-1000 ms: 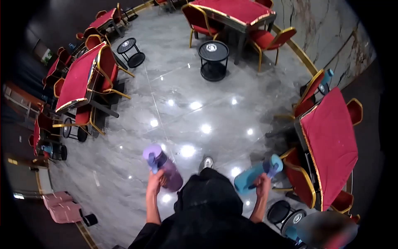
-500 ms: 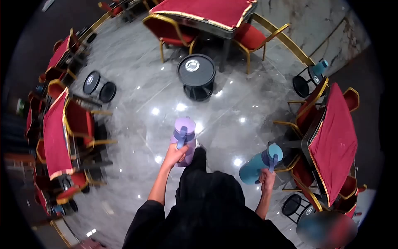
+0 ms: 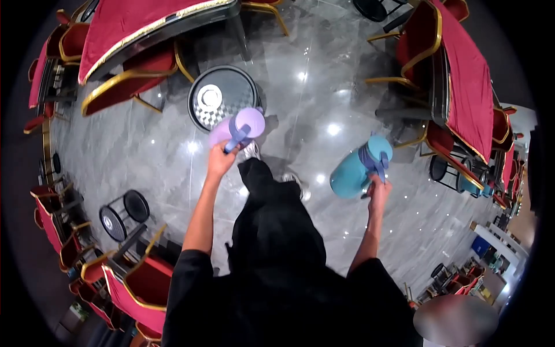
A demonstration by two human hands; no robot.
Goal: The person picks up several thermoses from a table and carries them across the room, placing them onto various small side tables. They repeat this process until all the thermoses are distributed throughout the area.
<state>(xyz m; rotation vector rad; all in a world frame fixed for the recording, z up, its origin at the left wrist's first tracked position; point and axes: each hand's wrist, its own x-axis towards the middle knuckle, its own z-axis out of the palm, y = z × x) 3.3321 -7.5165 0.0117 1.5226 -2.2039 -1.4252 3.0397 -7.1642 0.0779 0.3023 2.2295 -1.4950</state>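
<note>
My left hand point(image 3: 221, 161) is closed round the handle of a purple jug point(image 3: 250, 122). That jug overlaps the lower right edge of a round black tray stand point(image 3: 231, 77), which has a white round item on top; whether they touch I cannot tell. On the right, my right hand point(image 3: 378, 189) grips the handle of a teal jug point(image 3: 347, 173), tilted over the grey floor. Both jugs have lids and darker blue handles.
A table with a red cloth point(image 3: 139, 20) stands at upper left, a red chair point(image 3: 130, 84) beside it. Another red-covered table point(image 3: 469, 81) is at right with chairs. A two-tier black stand point(image 3: 113, 222) is at lower left.
The round stand now appears closer, right by the purple jug. Tables and chairs have shifted in view as my viewpoint moved and turned. Both jugs remain in my hands.
</note>
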